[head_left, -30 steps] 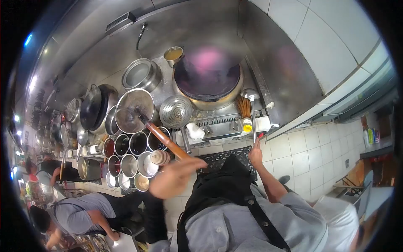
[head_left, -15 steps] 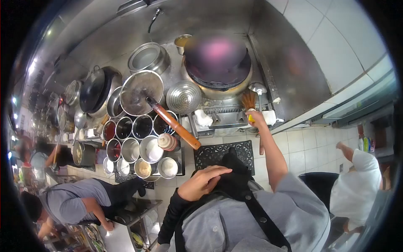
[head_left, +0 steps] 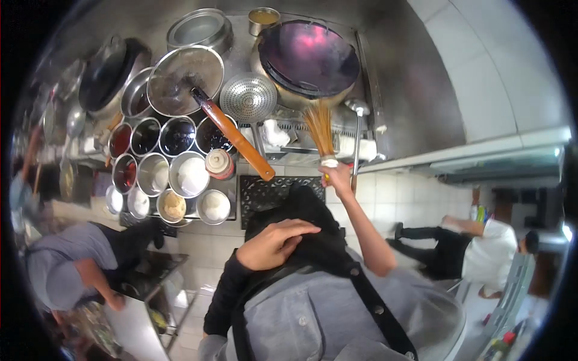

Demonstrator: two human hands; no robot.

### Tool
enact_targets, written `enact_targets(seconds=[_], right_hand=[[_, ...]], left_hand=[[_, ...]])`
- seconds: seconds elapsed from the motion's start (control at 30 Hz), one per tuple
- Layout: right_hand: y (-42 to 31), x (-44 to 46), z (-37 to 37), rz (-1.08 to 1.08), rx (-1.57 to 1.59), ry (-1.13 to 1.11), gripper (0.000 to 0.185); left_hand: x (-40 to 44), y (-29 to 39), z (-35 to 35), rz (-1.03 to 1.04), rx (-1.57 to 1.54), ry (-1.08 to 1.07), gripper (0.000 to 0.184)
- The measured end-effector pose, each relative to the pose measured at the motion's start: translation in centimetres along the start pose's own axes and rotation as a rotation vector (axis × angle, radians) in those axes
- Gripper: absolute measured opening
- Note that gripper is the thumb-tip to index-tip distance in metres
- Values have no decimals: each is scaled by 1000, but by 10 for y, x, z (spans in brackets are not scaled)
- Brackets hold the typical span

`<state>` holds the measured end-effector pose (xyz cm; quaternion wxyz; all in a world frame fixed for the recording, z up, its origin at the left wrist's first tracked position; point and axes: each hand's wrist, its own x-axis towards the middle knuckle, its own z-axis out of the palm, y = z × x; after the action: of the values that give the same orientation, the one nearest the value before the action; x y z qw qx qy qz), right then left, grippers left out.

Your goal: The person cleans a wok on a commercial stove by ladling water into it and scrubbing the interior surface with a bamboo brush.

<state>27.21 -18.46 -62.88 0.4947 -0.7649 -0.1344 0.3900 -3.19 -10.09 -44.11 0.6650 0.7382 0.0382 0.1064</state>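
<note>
My right hand [head_left: 337, 178] is closed around the handle end of a bamboo wok brush [head_left: 320, 129]. Its splayed bristles point up and away from me, in front of a large dark wok [head_left: 310, 57] on the burner. A reddish glow shows on the wok's inner wall. My left hand [head_left: 277, 243], in a black sleeve, rests before the black apron with its fingers stretched out and holding nothing. A ladle [head_left: 358, 108] lies just right of the brush. Left of the wok lies a perforated strainer [head_left: 248, 97].
Left stand several metal pots of sauces and powders [head_left: 189, 174]. A sieve [head_left: 185, 80] with a wooden handle [head_left: 241, 144] lies over some, its handle jutting toward me. A lidded jar [head_left: 219, 163] stands beside them. Co-workers are at left [head_left: 78, 265] and right [head_left: 490, 253].
The view has shifted, so the wok and pots sit higher in it. My right hand has drawn the brush back and turned it, showing more bristle. The right-hand co-worker has moved.
</note>
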Motion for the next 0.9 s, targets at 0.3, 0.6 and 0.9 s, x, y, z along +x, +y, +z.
enact_targets(seconds=[0.3,0.6,0.9], right_hand=[[-207,54,-44,-704,-413,311,56],[-250,309,-33,-135,-471,-373,37],[-279,457,8,-653,-733,492,45]], left_hand=[[13,-19,-4,-186,-85,240,39],[80,-25,-7,-392,-136,446,43],[107,-55,16,-485,-235,625,43]])
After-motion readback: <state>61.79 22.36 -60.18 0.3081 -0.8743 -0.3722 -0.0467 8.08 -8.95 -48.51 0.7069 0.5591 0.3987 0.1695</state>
